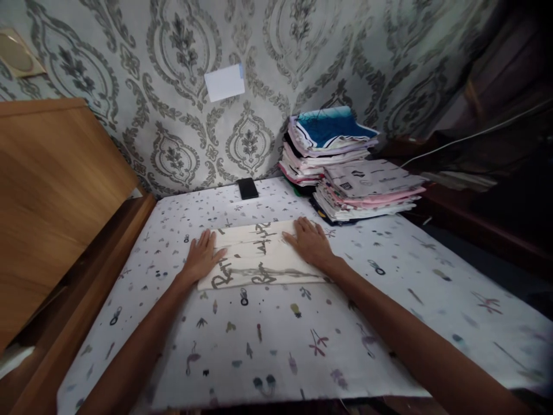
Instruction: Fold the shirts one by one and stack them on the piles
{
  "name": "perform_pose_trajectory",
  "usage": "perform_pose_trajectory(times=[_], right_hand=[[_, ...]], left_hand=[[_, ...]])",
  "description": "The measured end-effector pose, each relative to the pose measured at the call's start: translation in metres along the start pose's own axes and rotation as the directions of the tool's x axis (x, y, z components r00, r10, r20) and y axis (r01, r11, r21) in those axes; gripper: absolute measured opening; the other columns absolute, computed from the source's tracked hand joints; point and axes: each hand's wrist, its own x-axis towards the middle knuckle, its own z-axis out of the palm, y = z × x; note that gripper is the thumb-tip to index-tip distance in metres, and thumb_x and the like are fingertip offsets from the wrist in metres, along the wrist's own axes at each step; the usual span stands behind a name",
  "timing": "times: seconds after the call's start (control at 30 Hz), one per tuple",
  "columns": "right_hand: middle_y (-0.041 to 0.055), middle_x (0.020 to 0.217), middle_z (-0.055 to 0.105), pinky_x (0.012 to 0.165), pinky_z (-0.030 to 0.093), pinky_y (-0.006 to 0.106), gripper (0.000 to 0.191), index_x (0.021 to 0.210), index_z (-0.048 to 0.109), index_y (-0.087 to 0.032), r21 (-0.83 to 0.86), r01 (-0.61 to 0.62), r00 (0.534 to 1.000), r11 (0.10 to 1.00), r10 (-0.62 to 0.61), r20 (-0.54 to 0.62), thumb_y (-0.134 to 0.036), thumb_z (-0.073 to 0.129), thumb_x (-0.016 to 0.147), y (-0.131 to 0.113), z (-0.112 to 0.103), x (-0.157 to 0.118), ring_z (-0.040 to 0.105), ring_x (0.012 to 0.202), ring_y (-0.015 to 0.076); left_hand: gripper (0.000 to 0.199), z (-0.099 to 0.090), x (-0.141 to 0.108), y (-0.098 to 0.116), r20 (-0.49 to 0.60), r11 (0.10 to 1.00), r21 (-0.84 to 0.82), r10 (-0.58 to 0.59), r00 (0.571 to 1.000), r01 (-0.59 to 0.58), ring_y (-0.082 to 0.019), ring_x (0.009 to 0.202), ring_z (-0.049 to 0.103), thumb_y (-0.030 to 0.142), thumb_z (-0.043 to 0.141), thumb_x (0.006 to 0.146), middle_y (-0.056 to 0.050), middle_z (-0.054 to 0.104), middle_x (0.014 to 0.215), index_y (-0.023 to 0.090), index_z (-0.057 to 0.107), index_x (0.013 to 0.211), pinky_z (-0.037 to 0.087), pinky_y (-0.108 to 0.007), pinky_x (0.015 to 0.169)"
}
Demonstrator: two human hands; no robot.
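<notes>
A cream cloth [242, 253] with brown lettering lies folded into a long flat strip on the table, directly in front of me. My left hand [203, 256] rests flat on its left end, fingers stretched out and thumb pointing inward. Over the right end my right hand [310, 242] is laid palm down, fingers spread, covering part of the cloth. Both hands press on top of the fabric and neither grips it.
A patterned white sheet [276, 334] covers the table. Two stacks of folded cloths, a taller stack [324, 150] and a lower stack [371, 190], stand at the back right. A black phone-like object [247, 188] lies near the wall. A wooden panel [56, 196] borders the left side.
</notes>
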Motion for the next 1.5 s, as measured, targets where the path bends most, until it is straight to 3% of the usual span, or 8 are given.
perform_pose_trajectory(times=[0.17, 0.3, 0.53, 0.83, 1.0, 1.13, 1.33, 1.5], right_hand=[[0.0256, 0.152, 0.046, 0.117, 0.028, 0.057, 0.057, 0.14, 0.053, -0.004, 0.001, 0.009, 0.996, 1.0, -0.009, -0.09, -0.043, 0.031, 0.103, -0.011, -0.017, -0.007, 0.037, 0.146, 0.0343], [0.0226, 0.144, 0.054, 0.111, 0.039, 0.054, 0.042, 0.128, 0.063, -0.011, 0.085, 0.231, 0.955, 0.969, -0.209, -0.21, -0.033, 0.039, 0.102, -0.069, -0.04, -0.031, 0.048, 0.134, 0.0346], [0.0159, 0.114, 0.067, 0.08, 0.057, 0.04, 0.037, 0.112, 0.065, -0.014, 0.203, 0.588, 0.781, 0.783, -0.615, 0.11, -0.044, 0.064, 0.092, -0.203, -0.045, -0.076, 0.063, 0.106, 0.0298], [0.0171, 0.108, 0.072, 0.078, 0.054, 0.039, 0.031, 0.114, 0.063, -0.011, 0.16, 0.537, 0.822, 0.828, -0.556, 0.121, -0.005, 0.043, 0.091, -0.219, -0.038, -0.066, 0.069, 0.101, 0.0286], [0.0091, 0.097, 0.076, 0.072, 0.05, 0.031, 0.024, 0.107, 0.065, -0.019, 0.434, 0.157, 0.96, 0.887, -0.24, 0.144, -0.015, 0.049, 0.089, -0.198, -0.048, -0.068, 0.07, 0.087, 0.0241], [0.0023, 0.078, 0.073, 0.064, 0.05, 0.025, 0.017, 0.091, 0.064, -0.02, 0.744, -0.176, 0.976, 0.645, 0.017, 0.216, -0.013, 0.054, 0.08, -0.169, -0.049, -0.075, 0.071, 0.077, 0.0204], [0.0017, 0.076, 0.071, 0.054, 0.054, 0.023, 0.019, 0.087, 0.057, -0.018, 0.864, -0.5, 0.863, -0.056, 0.047, 0.503, -0.005, 0.054, 0.073, -0.138, -0.047, -0.093, 0.075, 0.069, 0.0198], [0.0028, 0.075, 0.073, 0.054, 0.057, 0.024, 0.022, 0.093, 0.057, -0.017, 0.792, -0.563, 0.818, -0.237, -0.02, 0.575, -0.005, 0.056, 0.075, -0.124, -0.048, -0.102, 0.074, 0.061, 0.0173]], left_hand=[[0.067, -0.014, -0.002, -0.03, -0.046, 0.98, -0.198, -0.041, 0.998, 0.031, -0.029, 0.152, 0.027, 0.052, 0.031, 0.099, -0.016, 0.033, 0.163, 0.012, 0.037, 0.152, 0.022, -0.047, 0.123], [0.047, -0.036, 0.02, -0.045, -0.155, 0.921, -0.384, -0.139, 0.978, 0.07, -0.023, 0.121, 0.061, 0.044, 0.034, 0.098, -0.01, 0.068, 0.13, 0.018, 0.063, 0.125, 0.046, -0.032, 0.1], [0.02, -0.04, 0.065, -0.041, -0.097, 0.916, -0.342, -0.255, 0.962, 0.208, -0.022, 0.086, 0.063, 0.033, 0.062, 0.078, -0.006, 0.072, 0.091, 0.018, 0.068, 0.089, 0.044, -0.029, 0.071], [0.006, -0.04, 0.073, -0.025, -0.043, 0.893, -0.391, -0.261, 0.964, 0.225, -0.019, 0.073, 0.057, 0.02, 0.063, 0.066, 0.002, 0.056, 0.063, 0.02, 0.059, 0.07, 0.036, -0.027, 0.062], [0.013, -0.063, 0.076, -0.011, 0.014, 0.827, -0.525, -0.228, 0.973, 0.201, -0.014, 0.057, 0.05, 0.021, 0.063, 0.068, 0.006, 0.049, 0.057, 0.018, 0.06, 0.081, 0.035, -0.024, 0.054], [0.024, -0.079, 0.083, 0.014, 0.092, 0.739, -0.65, -0.156, 0.983, 0.178, -0.01, 0.045, 0.045, 0.022, 0.064, 0.073, 0.006, 0.049, 0.054, 0.018, 0.063, 0.097, 0.032, -0.021, 0.046], [0.02, -0.072, 0.101, 0.069, 0.223, 0.638, -0.748, -0.018, 0.975, 0.182, -0.008, 0.044, 0.05, 0.029, 0.075, 0.075, 0.003, 0.057, 0.055, 0.015, 0.066, 0.084, 0.032, -0.019, 0.043], [0.025, -0.052, 0.11, 0.098, 0.324, 0.657, -0.719, 0.029, 0.946, 0.226, -0.008, 0.046, 0.053, 0.03, 0.081, 0.071, -0.001, 0.062, 0.058, 0.014, 0.062, 0.069, 0.028, -0.019, 0.04]])
